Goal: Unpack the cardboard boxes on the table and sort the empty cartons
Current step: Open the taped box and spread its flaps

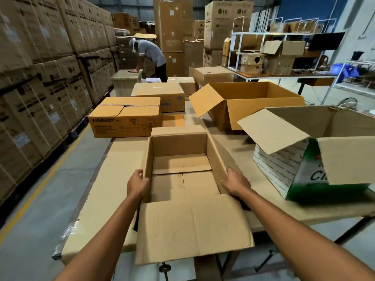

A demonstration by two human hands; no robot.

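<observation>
Clock reference: read from the open carton, 12 o'clock pointing away from the wearer.
Open carton (182, 175): on the bench (113, 169) at its near edge, straight ahead of the wearer. All flaps are out, and the near flap hangs toward 6 o'clock past the bench edge. Only its own bottom flaps show inside.
Left grip (138, 184): at the carton's 9 o'clock side, fingers curled over the rim of the left wall, grasping it.
Right grip (236, 182): at the 3 o'clock side, clasped on the edge of the right wall; fingertips hidden behind the cardboard.
EVEREADY box (124, 118): 11 o'clock, top flaps folded shut, just beyond the carton's far left corner.
Taped box (158, 92): behind the EVEREADY box, sealed, blue print on its side.
Large open box (253, 106): 1 o'clock, flaps spread outward.
Green-and-white box (284, 171): 3 o'clock, apart from the carton, plain flaps opened out.
Other person (151, 53): far off at 12 o'clock, bent over a low stand, a hand on its top.
LG cartons (40, 88): stacked high along the aisle from 9 to 10 o'clock.
White rack (261, 34): far off at 2 o'clock, holding more boxes.
</observation>
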